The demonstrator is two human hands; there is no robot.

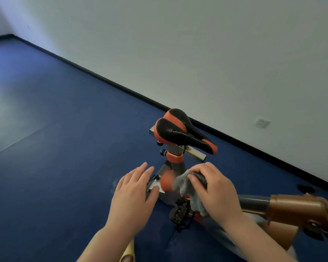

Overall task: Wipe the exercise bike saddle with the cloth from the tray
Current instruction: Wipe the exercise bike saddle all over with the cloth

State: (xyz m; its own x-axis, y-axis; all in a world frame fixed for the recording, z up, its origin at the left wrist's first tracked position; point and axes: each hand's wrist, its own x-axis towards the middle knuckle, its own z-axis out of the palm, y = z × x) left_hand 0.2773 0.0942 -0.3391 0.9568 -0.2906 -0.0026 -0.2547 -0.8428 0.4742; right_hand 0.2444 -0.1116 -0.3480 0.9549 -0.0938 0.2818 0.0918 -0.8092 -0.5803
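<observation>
Beside the bike frame, low over the blue floor: both hands work in front of the person, short of the saddle.
Right hand (215, 190): closed around the cloth, thumb and fingers pinching a bunched fold.
Cloth (187, 186): grey, fluffy, crumpled; most of it hangs loose below the grip, above the pedal (180, 212).
Left hand (134, 188): flat and spread wide, fingers extended, holding nothing, just beside the cloth hand.
Saddle (180, 131): black top with orange edging, on its post beyond the hands; nose points toward the wall side. Cloth and saddle are apart, no contact yet.
Step judged: cloth is in hand, wipe not begun; it has to be carried up and forward to the saddle top.
Risk 1: the loose tail of cloth could drag on the pedal or crank area as it lifts, and snag or pick up grime, because it dangles close over them.
Risk 2: a bunched wad gives a small contact patch; the wipe may miss the saddle's rear lobes and centre groove unless the cloth is spread.
Risk 3: a pinch grip may let the cloth slip under pressing force.
Risk 4: the saddle may swivel or rock if pushed sideways; the free hand could steady it.
Containers: the tray is not in view, so its contents cannot be told. No other container is seen.
</observation>
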